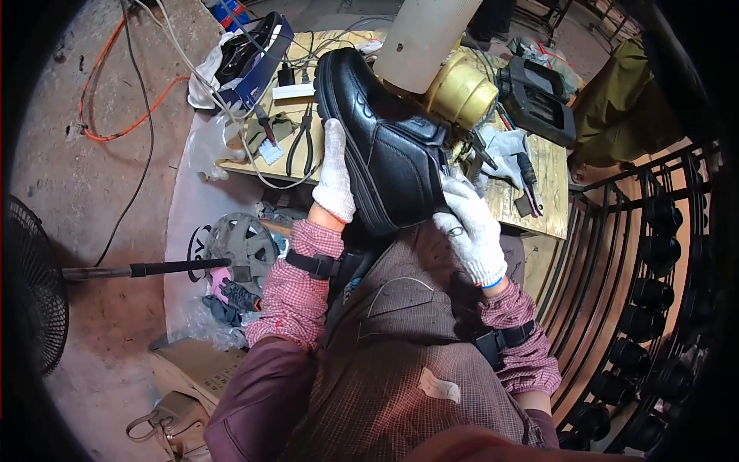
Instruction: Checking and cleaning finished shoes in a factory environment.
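Note:
A black leather shoe (392,146) with a thick ridged sole is held up over my lap, its toe pointing up and away. My left hand (336,173), in a white knit glove, grips it along the sole's left edge. At the shoe's opening on the right is my gloved right hand (471,227), its fingers bent against the collar. A small dark loop shows by these fingers, and a thin glint stands at the collar above them; what the hand pinches is too small to make out. Black-handled pliers (301,142) lie on the wooden bench (550,185) beyond the left hand.
A white cylinder (426,38) and a gold-coloured round housing (462,91) stand just behind the shoe. Cables cross the bench, near a dark plastic case (535,100). A fan (35,285) is at left, a rack (616,239) of black shoes at right, a cardboard box (196,366) lower left.

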The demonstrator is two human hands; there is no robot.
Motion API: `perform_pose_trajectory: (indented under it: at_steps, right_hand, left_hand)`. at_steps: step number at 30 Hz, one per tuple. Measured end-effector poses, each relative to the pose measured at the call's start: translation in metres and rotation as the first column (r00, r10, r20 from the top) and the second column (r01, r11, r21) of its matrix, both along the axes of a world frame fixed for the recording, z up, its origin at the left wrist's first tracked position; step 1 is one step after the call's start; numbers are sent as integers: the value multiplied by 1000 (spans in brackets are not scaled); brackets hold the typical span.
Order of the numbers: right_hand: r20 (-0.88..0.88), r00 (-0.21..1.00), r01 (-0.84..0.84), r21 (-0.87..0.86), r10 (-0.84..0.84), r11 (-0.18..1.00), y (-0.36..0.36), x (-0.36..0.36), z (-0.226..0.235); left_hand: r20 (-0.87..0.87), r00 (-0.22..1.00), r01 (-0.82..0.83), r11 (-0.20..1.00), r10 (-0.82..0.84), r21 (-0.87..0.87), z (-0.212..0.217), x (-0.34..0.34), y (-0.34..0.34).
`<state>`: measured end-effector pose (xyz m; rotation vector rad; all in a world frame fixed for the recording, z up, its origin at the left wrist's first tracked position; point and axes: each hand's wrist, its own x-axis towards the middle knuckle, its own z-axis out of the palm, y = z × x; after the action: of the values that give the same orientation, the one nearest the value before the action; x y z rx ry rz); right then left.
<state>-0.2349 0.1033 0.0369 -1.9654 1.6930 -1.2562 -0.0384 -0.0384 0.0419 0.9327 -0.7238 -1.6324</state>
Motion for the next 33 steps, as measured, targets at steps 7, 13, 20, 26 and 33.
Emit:
perform_pose_trajectory:
  at_steps: [7, 13, 20, 26, 33]
  right_hand:
    - [42, 995, -90, -17, 91, 996, -5, 1, -5]
    - [451, 889, -221, 263, 83, 939, -1, -3, -21]
    - [976, 213, -431, 139, -49, 892, -50, 3, 23]
    - [998, 37, -474, 54, -41, 879, -75, -11, 22]
    - [930, 367, -513, 219, -19, 830, -58, -22, 19]
  left_hand:
    - [-49, 996, 72, 997, -72, 0, -14, 18, -2]
    - [-95, 987, 128, 992, -129, -13, -1, 13, 13]
    - [-248, 967, 100, 981, -57, 163, 8, 29, -28]
    - [-189, 976, 143, 970, -106, 194, 47, 13, -43]
    - [-243, 967, 148, 950, -80, 274, 49, -8, -12]
